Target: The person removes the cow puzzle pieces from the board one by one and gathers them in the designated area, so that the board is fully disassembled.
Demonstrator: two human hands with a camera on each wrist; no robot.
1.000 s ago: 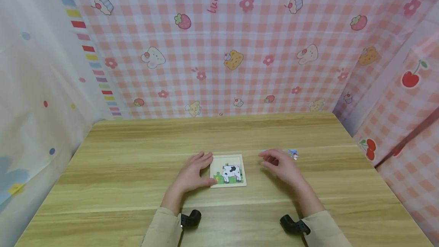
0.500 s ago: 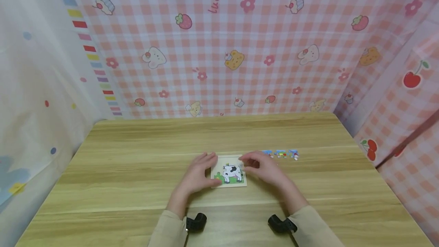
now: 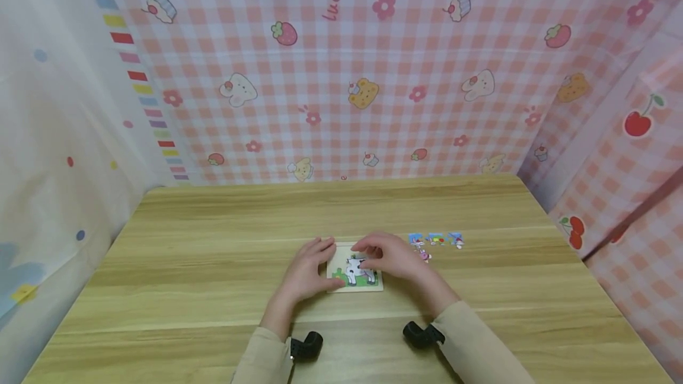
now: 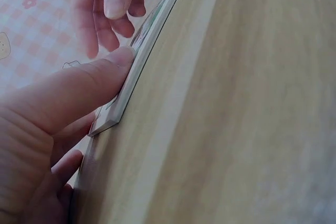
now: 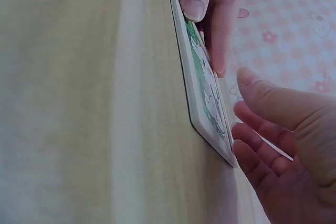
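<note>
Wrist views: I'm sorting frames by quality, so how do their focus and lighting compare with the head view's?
Head view: fairly even light, with the cow picture in fair focus; left wrist view: the tabletop looks soft and the patterned cloth pale; right wrist view: the tabletop is blurred too, and a steep slant foreshortens the board.

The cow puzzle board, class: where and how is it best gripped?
Probably pinch the right rim of the cow puzzle board, coming low from the right: it lies flat and thin with straight edges, and the left hand rests on its left side.
</note>
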